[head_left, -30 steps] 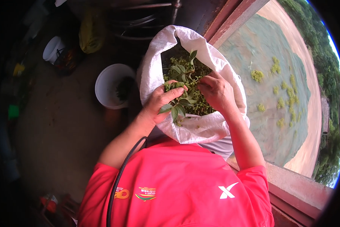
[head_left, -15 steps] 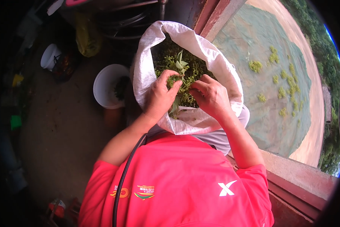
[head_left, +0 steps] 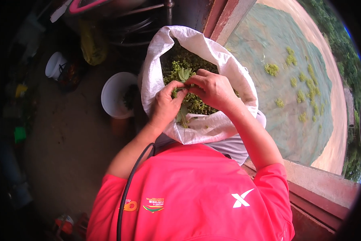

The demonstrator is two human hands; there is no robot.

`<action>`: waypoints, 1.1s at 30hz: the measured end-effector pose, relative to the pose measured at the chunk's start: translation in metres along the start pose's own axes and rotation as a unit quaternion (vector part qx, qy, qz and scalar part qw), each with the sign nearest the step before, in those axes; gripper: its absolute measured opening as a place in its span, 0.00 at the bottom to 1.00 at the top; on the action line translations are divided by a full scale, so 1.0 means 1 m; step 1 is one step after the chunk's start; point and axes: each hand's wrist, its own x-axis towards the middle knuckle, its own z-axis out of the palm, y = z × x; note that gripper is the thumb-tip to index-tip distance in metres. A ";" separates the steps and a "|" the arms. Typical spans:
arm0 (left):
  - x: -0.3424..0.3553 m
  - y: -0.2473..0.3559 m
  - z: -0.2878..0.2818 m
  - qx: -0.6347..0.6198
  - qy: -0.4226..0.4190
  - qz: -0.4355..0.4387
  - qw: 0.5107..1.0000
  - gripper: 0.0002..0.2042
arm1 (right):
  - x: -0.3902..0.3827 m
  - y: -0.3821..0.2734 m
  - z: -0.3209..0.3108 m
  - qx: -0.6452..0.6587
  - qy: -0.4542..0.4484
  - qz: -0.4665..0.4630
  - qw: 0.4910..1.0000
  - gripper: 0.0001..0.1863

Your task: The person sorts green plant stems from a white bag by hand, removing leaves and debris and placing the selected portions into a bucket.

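Observation:
A white woven sack [head_left: 153, 60] with its rim rolled down stands open in front of my lap. Inside it is a heap of small green berry clusters [head_left: 202, 107]. My left hand [head_left: 167, 103] is closed in a pinch on a leafy green sprig [head_left: 184, 74], whose leaves stick up above the fingertips. My right hand [head_left: 216, 90] comes in from the right, thumb and fingers pinched on the same sprig, its fingertips against the left ones. Both hands hide the stem. More leaves [head_left: 183, 113] hang below my left hand, near the sack's inner wall.
A white bucket [head_left: 110, 96] stands left of the sack, with some greenery inside. Further left are a smaller white bucket [head_left: 55, 65] and a yellow bag [head_left: 93, 48]. Beyond a ledge [head_left: 321, 182] on the right, berry clusters [head_left: 310, 85] lie spread on a green sheet [head_left: 265, 106].
My right hand has moved left and up to meet my left hand at the sprig. The sprig's leaves have tipped lower and leftward.

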 end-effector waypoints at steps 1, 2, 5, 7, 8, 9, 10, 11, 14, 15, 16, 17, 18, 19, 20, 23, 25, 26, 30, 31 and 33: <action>-0.001 0.002 -0.003 -0.015 -0.016 0.000 1.000 0.07 | 0.000 0.001 0.002 0.002 -0.001 -0.004 1.000 0.08; -0.001 0.000 -0.003 -0.014 -0.013 -0.001 1.000 0.07 | -0.002 0.002 0.004 0.003 -0.004 -0.006 1.000 0.07; 0.000 -0.006 0.000 -0.010 -0.024 0.025 0.999 0.07 | -0.008 -0.001 0.006 0.005 -0.010 0.006 1.000 0.06; -0.002 -0.005 0.001 0.000 -0.025 0.029 0.999 0.06 | -0.013 -0.006 0.006 0.011 -0.010 0.038 0.999 0.07; -0.002 -0.004 0.001 0.009 -0.027 0.035 0.999 0.06 | -0.015 -0.008 0.007 0.010 -0.011 0.039 0.999 0.07; -0.003 -0.003 0.002 0.008 -0.028 0.035 0.999 0.06 | -0.018 -0.010 0.010 -0.004 -0.001 0.076 0.997 0.07; -0.003 -0.003 0.002 -0.020 -0.026 0.048 0.998 0.06 | -0.020 -0.009 0.012 -0.019 0.009 0.112 0.994 0.08; -0.003 -0.002 0.002 -0.047 -0.024 0.061 0.997 0.05 | -0.023 -0.005 0.014 -0.029 0.005 0.135 0.990 0.08; -0.005 0.000 -0.005 -0.115 -0.058 -0.046 0.991 0.05 | -0.031 -0.011 0.006 0.039 0.067 0.182 0.980 0.08; -0.004 -0.003 -0.006 -0.105 -0.044 0.000 0.993 0.04 | -0.033 -0.011 0.003 0.064 0.092 0.182 0.977 0.08; -0.005 -0.007 -0.006 -0.105 -0.043 -0.002 0.994 0.04 | -0.035 -0.014 0.000 0.064 0.091 0.182 0.977 0.08; -0.005 -0.011 -0.006 -0.163 -0.052 -0.031 0.985 0.04 | -0.037 -0.017 -0.004 0.196 0.059 0.237 0.950 0.09; -0.006 -0.013 -0.007 -0.219 -0.061 -0.059 0.972 0.04 | -0.039 -0.021 -0.007 0.323 0.027 0.287 0.902 0.09; -0.007 -0.006 -0.007 -0.289 -0.060 -0.122 0.948 0.03 | -0.039 -0.026 -0.009 0.331 0.028 0.272 0.903 0.11; -0.007 -0.001 -0.009 -0.289 -0.062 -0.122 0.948 0.03 | -0.038 -0.036 -0.017 0.305 0.004 0.282 0.910 0.10; -0.007 0.003 -0.009 -0.244 -0.079 -0.140 0.957 0.03 | -0.041 -0.039 -0.011 0.315 0.017 0.271 0.909 0.11; -0.012 0.003 -0.003 -0.219 -0.086 -0.120 0.964 0.03 | -0.044 -0.039 -0.010 0.275 0.047 0.252 0.926 0.11; -0.015 0.006 -0.002 -0.194 -0.092 -0.101 0.971 0.03 | -0.045 -0.039 -0.009 0.276 0.046 0.252 0.926 0.11; -0.021 0.019 0.001 -0.368 -0.154 -0.170 0.901 0.05 | -0.049 -0.040 -0.010 0.394 0.003 0.255 0.883 0.09; -0.018 0.018 0.001 -0.375 -0.169 -0.146 0.900 0.08 | -0.050 -0.041 -0.012 0.471 -0.034 0.261 0.842 0.07; -0.017 0.023 -0.002 -0.435 -0.191 -0.185 0.860 0.09 | -0.048 -0.042 -0.007 0.467 -0.013 0.260 0.845 0.08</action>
